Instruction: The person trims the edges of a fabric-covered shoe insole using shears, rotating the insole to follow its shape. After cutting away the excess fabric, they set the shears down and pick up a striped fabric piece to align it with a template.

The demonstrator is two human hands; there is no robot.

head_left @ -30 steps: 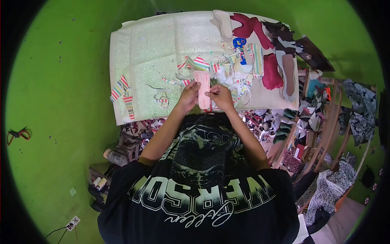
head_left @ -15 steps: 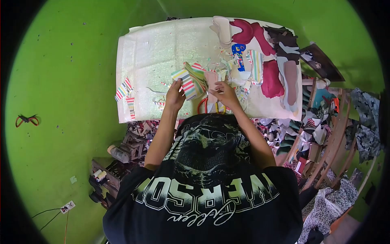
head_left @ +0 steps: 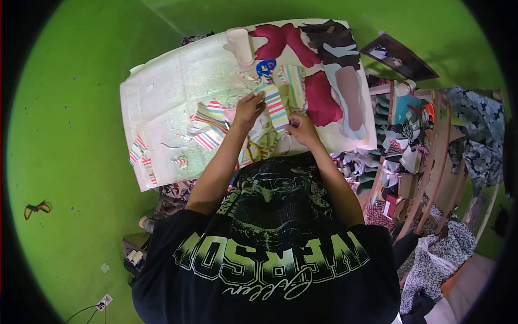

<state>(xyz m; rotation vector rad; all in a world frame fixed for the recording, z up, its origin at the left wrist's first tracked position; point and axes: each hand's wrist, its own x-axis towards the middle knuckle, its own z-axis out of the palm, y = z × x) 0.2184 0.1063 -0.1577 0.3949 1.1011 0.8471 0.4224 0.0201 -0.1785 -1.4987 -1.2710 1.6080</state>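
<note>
A striped fabric piece (head_left: 276, 109) in white, red, teal and yellow is stretched between my two hands over the table. My left hand (head_left: 249, 109) pinches its upper left edge, and my right hand (head_left: 302, 130) grips the lower right end. Left of my left hand lies a crumpled striped scrap (head_left: 209, 121), with a bit of pink showing beside it. Scissors (head_left: 252, 151) with a yellow handle lie below my left wrist, partly covered. Just beyond my right hand rests another cut striped piece (head_left: 294, 86).
The pale table (head_left: 162, 97) carries dark red pieces (head_left: 322, 100), a brownish sole shape (head_left: 348, 89), a blue patterned piece (head_left: 265, 69), black pieces (head_left: 329, 38) and small striped offcuts (head_left: 138, 148). A wooden rack (head_left: 431, 162) with fabric stands at the right.
The view has turned, shifting the table left. Both hands have moved right across the table with the striped piece; my right hand has left the pink piece and now holds the striped one.
</note>
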